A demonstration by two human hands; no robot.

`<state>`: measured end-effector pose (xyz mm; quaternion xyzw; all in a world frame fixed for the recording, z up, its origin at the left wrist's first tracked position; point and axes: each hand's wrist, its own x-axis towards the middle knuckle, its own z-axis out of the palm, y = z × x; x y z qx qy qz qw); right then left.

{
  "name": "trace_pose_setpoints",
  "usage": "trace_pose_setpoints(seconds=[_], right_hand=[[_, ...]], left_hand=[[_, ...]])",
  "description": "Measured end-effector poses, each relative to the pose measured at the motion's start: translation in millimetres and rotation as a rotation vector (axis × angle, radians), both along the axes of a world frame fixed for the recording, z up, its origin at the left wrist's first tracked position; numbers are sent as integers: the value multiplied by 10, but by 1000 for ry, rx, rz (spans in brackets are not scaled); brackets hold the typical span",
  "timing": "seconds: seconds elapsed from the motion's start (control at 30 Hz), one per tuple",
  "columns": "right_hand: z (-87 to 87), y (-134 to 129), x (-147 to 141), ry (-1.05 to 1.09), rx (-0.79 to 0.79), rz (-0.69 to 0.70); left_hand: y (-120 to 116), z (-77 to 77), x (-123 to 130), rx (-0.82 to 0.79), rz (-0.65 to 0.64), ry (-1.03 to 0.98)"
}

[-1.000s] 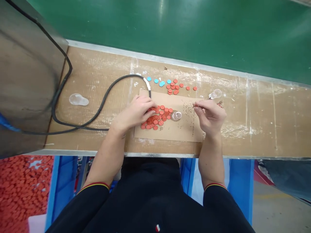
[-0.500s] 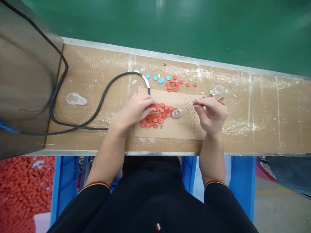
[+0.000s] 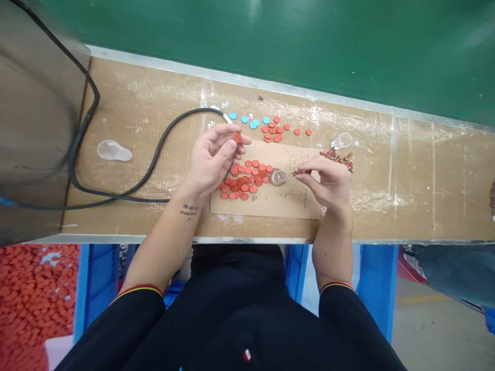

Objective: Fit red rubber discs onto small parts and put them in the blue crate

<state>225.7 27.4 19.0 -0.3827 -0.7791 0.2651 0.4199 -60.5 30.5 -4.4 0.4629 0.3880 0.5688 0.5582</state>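
Between the thumb and fingers of my left hand [image 3: 214,157] is a red disc [image 3: 237,137], held above the left part of a cardboard sheet [image 3: 266,206]. Below it on the sheet lies a pile of red discs [image 3: 245,180]. A small clear container [image 3: 278,176] stands just right of the pile. My right hand [image 3: 327,180] pinches a small dark reddish piece [image 3: 297,173] over the sheet's right side, where tiny specks are scattered. Behind that hand is a heap of small red and dark pieces [image 3: 344,158].
Blue discs [image 3: 254,124] and more red discs [image 3: 276,130] lie beyond the sheet. A black cable [image 3: 162,139] loops across the left. Clear plastic pieces [image 3: 114,151] lie left and right. A metal box [image 3: 34,129] borders the left side, a green surface [image 3: 270,46] the back.
My left hand has risen from the pile and turned, now with a red disc in its fingers. My right hand has moved left, closer to the clear container. The view has shifted slightly.
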Motion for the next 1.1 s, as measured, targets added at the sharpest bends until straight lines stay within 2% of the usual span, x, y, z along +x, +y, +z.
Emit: trace_pose_setpoints(seconds=[0.17,0.47,0.7,0.93,1.1], right_hand=[[-6,-16,-5,46,8,-39],[-32,11,2,174,-15,-33],[-43,14,-8,195,-9,2],[-38,12,-6,168,-18,-22],[-29,16,15,199,2,-7]], left_hand=[[-29,17,36,-71,-56,-156],[-33,-50,20,-96,-59,-125],[-36,-78,3,-74,-24,-135],[-3,-128,-43,-60,-4,-90],[28,-102,-34,-65,12,-189]])
